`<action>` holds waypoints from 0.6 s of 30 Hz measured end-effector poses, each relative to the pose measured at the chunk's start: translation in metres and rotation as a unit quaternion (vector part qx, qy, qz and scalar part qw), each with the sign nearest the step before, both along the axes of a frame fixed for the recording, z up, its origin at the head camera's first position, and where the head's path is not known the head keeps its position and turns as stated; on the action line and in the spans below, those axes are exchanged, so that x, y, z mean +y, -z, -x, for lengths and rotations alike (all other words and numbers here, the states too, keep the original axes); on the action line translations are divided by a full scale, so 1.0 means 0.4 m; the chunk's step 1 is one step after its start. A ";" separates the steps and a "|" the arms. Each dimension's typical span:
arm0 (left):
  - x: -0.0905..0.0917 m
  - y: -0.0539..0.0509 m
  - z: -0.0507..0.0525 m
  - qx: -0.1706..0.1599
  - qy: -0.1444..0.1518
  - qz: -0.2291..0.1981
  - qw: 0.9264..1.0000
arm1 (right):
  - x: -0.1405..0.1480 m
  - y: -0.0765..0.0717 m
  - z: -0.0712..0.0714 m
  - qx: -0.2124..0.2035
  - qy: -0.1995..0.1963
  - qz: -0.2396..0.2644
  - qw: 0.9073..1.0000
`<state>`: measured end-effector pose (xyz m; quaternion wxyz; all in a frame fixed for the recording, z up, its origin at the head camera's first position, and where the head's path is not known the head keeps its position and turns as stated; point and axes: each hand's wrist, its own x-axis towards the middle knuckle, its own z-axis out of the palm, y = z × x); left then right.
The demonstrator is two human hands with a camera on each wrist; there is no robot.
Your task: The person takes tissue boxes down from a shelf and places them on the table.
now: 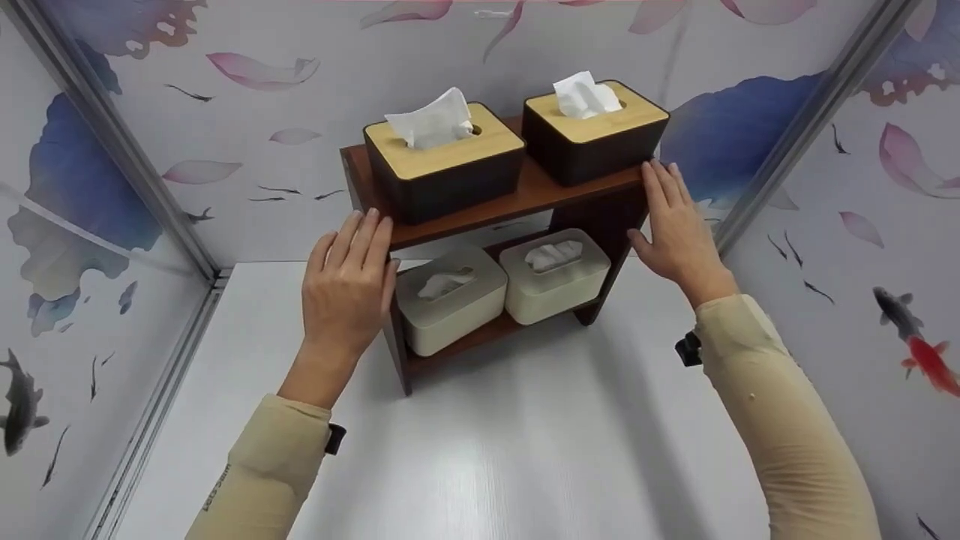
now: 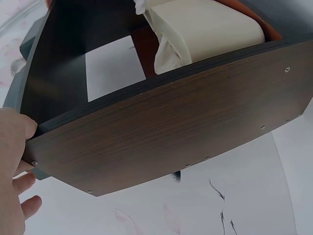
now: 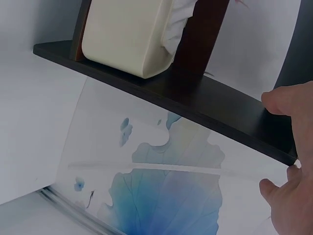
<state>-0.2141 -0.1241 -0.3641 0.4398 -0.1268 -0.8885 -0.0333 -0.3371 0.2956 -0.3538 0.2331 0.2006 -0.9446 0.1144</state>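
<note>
A two-tier dark brown wooden shelf (image 1: 536, 192) stands on the white surface. My left hand (image 1: 345, 281) holds its left upper corner, fingers lying over the top board. In the left wrist view that thumb meets the front edge of the side panel (image 2: 171, 120). At the opposite upper corner my right hand (image 1: 675, 232) grips the shelf, its thumb (image 3: 279, 102) on the inner side of the panel. Two black tissue boxes with wooden lids, the left one (image 1: 465, 187) and the right one (image 1: 600, 150), sit on top. Below are two cream tissue boxes, left (image 1: 457, 321) and right (image 1: 562, 298).
White walls printed with petals, fish and blue leaves (image 1: 750, 135) enclose the back and both sides. Metal corner posts (image 1: 135, 150) frame them. The white tabletop (image 1: 480, 465) extends in front of the shelf.
</note>
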 end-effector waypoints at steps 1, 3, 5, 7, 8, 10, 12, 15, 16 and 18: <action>-0.001 -0.001 0.001 -0.001 0.000 -0.001 1.000 | -0.002 0.001 0.000 0.001 0.000 0.005 1.000; -0.003 -0.001 0.001 -0.002 0.000 -0.001 1.000 | -0.006 0.002 0.000 0.003 -0.003 0.020 1.000; -0.007 -0.002 0.000 -0.005 -0.001 -0.003 1.000 | -0.015 0.005 -0.001 0.007 -0.003 0.034 0.999; -0.011 -0.002 0.000 -0.009 -0.003 -0.003 1.000 | -0.023 0.007 -0.001 0.011 0.001 0.044 0.999; -0.013 -0.004 0.000 -0.009 -0.003 -0.003 1.000 | -0.027 0.009 -0.001 0.015 0.003 0.048 0.999; -0.017 -0.007 0.001 -0.012 -0.005 -0.005 1.000 | -0.032 0.011 0.000 0.024 0.010 0.050 0.998; -0.021 -0.010 0.004 -0.015 -0.008 -0.006 1.000 | -0.035 0.014 -0.001 0.036 0.016 0.049 0.998; -0.027 -0.013 0.011 -0.023 -0.010 -0.012 1.000 | -0.039 0.018 -0.004 0.054 0.023 0.045 0.997; -0.029 -0.013 0.014 -0.027 -0.013 -0.013 0.999 | -0.041 0.020 -0.006 0.058 0.026 0.043 0.997; -0.034 -0.014 0.018 -0.033 -0.019 -0.016 0.999 | -0.047 0.022 -0.010 0.062 0.033 0.036 0.997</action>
